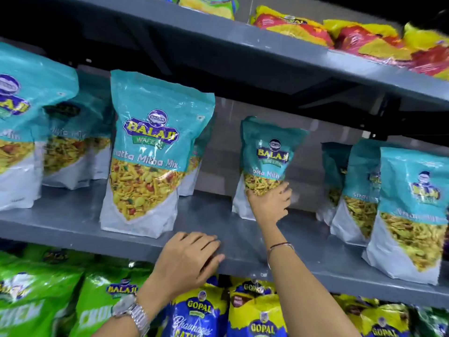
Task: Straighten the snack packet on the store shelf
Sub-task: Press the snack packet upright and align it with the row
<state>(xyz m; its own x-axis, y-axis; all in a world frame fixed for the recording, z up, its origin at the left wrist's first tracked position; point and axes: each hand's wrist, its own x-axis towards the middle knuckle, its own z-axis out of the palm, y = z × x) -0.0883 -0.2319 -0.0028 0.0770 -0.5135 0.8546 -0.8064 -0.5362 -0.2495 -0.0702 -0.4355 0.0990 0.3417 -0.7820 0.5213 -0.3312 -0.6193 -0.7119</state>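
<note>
- Where the view looks up from below, a grey metal shelf [73,220] with a smooth, dull painted surface runs across the middle, its flat front lip nearest; a matching shelf sits above it and a plain grey back wall lies behind.
- Glossy teal-and-white plastic pouches [148,154] of yellow snack mix stand along this shelf at left and right, crinkled and puffy.
- Below are shiny green packets [36,300] at left and blue-and-yellow packets [199,312] at centre; red-and-yellow bags [291,25] lie on the upper shelf, far right.
- The snack packet [267,152], a smaller-looking teal pouch, stands far back on the middle shelf, right of centre, tilted slightly.
- The right hand [269,203] grips its lower front, fingers curled around the pouch; a thin bracelet circles that wrist.
- The left hand [189,259] rests on the shelf lip, fingers loosely bent, holding nothing; a metal watch [133,312] is on its wrist.
</note>
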